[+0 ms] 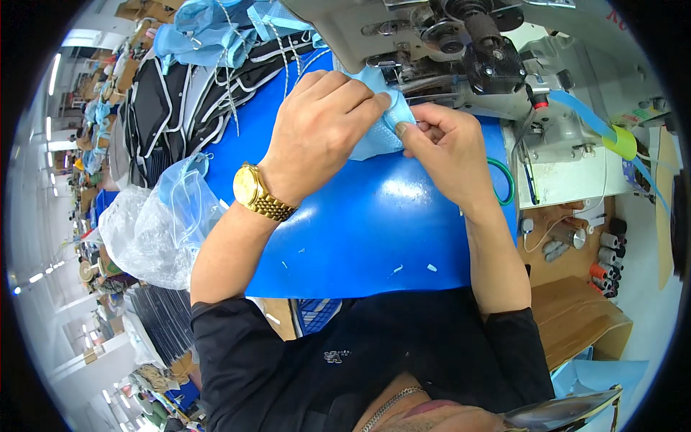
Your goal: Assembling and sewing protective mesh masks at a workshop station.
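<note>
Head view: both hands, left hand (pixel 317 129) and right hand (pixel 443 147), pinch soft light-blue fabric (pixel 374 140) over glossy blue table (pixel 374 230); crinkled clear bag (pixel 155 230) (blue cloth inside) left.

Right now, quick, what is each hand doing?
Left hand: closed, gripping the light blue fabric piece.
Right hand: closed, pinching the same fabric's edge.

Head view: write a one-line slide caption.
Both hands, left and right, pinch a light blue fabric piece over a blue work surface before a sewing machine.
</note>
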